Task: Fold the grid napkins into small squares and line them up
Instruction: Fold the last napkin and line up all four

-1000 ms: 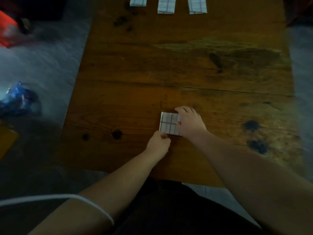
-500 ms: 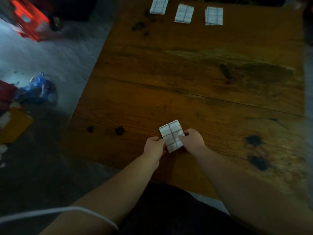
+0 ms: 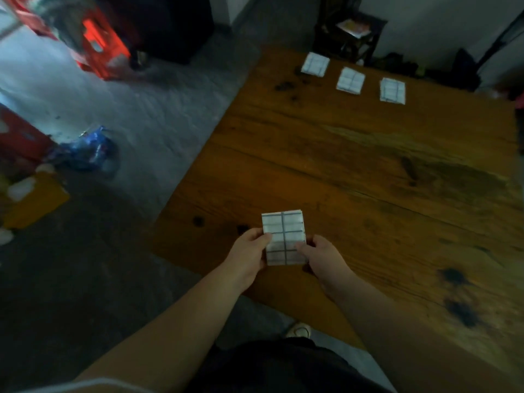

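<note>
- A folded napkin [image 3: 283,236] is held over the near edge of the table [image 3: 368,165], a little left of the middle, with its grid face turned up. Whether its lower edge touches the wood cannot be told.
- The napkin's left edge is pinched by the left hand [image 3: 249,256], with the thumb on top and the other fingers curled out of sight underneath.
- Its right edge is pinched in the same way by the right hand [image 3: 323,259], with the thumb laid near the lower right corner.
- A row of three folded napkins [image 3: 351,80] is laid out at the far end of the table, each apart from the next.
- The napkin is judged to be light, soft and limp. Folded into several layers, it is likely to lie flat only while the layers are pressed together.
- The layers may be expected to spring open or slide if let go carelessly. Hold is therefore best taken at two opposite edges, thumb above and fingers below.
- A firm squeeze is unlikely to harm it, and a crease pressed flat on the wood should help the square keep its shape.
</note>
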A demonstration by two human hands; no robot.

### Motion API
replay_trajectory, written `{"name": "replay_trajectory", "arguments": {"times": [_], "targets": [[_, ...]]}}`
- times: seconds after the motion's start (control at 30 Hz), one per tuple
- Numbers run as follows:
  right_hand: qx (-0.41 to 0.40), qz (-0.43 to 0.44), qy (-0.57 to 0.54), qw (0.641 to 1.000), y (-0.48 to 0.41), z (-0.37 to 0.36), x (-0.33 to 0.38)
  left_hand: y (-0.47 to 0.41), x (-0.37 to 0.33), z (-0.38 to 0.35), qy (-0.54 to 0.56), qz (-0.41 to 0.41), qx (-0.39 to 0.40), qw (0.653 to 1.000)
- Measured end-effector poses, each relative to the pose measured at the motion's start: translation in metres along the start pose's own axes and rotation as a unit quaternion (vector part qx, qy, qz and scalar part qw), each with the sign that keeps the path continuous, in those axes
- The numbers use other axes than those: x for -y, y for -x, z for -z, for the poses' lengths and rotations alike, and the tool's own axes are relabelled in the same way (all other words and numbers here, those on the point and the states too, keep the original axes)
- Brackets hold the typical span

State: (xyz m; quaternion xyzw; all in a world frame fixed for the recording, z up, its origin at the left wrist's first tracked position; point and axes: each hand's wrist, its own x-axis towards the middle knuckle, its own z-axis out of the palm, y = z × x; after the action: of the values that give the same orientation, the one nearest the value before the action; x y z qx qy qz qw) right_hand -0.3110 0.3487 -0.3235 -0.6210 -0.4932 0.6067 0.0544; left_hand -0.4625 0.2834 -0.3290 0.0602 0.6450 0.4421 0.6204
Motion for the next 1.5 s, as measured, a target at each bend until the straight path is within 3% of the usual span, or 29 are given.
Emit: {"name": "replay_trajectory", "arguments": {"times": [0.27, 0.5, 0.73, 0.97, 1.2, 1.5], "targets": [[0.05, 0.142, 0.036, 0.988, 0.064, -0.195, 0.119, 0.086, -0.073, 0.217, 0.083, -0.137, -0.047, 0.986], [0.236, 0.191, -0.016, 0.953, 0.113, -0.376, 0.205, 0.168, -0.109, 0.406, 0.06, -0.26, -0.203, 0.942], [0.27, 0.327, 0.072, 0.903, 0.139, -0.511, 0.251, 0.221, -0.115, 0.533, -0.002, -0.281, -0.348, 0.894], [0.294, 0.355, 0.094, 0.882, 0.106, -0.581, 0.313, 0.208, -0.163, 0.599, -0.008, -0.293, -0.361, 0.885], [0.283, 0.372, 0.106, 0.878, 0.013, -0.635, 0.419, 0.127, -0.279, 0.668, -0.051, -0.291, -0.367, 0.882], [0.272, 0.369, 0.056, 0.887, -0.091, -0.68, 0.586, 0.019, -0.444, 0.742, -0.011, -0.247, -0.291, 0.924]]}}
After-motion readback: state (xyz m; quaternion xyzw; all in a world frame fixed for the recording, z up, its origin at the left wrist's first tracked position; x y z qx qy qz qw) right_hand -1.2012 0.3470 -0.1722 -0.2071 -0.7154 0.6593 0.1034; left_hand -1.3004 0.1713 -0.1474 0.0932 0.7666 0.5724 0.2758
